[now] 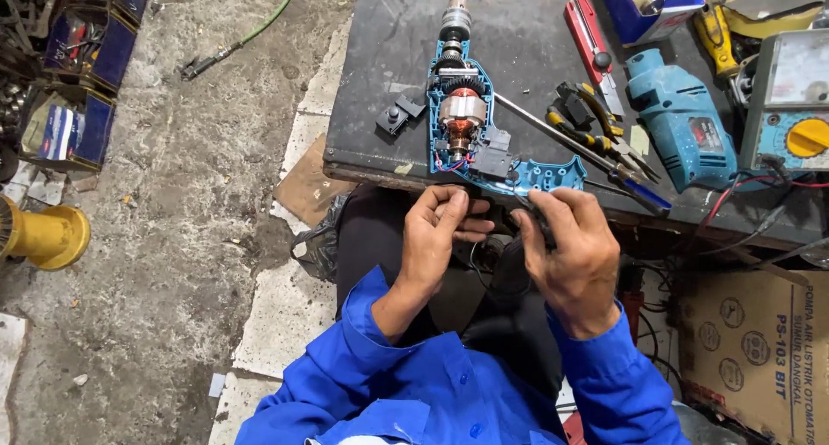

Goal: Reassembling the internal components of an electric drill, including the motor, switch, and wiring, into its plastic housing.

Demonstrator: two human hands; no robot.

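The opened drill lies on the counter just past both hands, long axis running away from the person, chuck at the far end. Right hand is nearer its handle, fingers closed around a thin dark tool; left hand is loosely curled, and I can't tell if it holds anything.

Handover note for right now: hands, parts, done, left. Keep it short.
Left hand: at the bench edge, fingers curled, holding nothing that shows.
Right hand: grip on a thin dark tool, tip at the handle end of the opened drill.
Drill lies on the dark bench, cover half off, motor and gears exposed. Black switch part loose beside it. Long screwdriver and pliers to its right.
Done: casing opened.
Left: wiring at handle, closing up.
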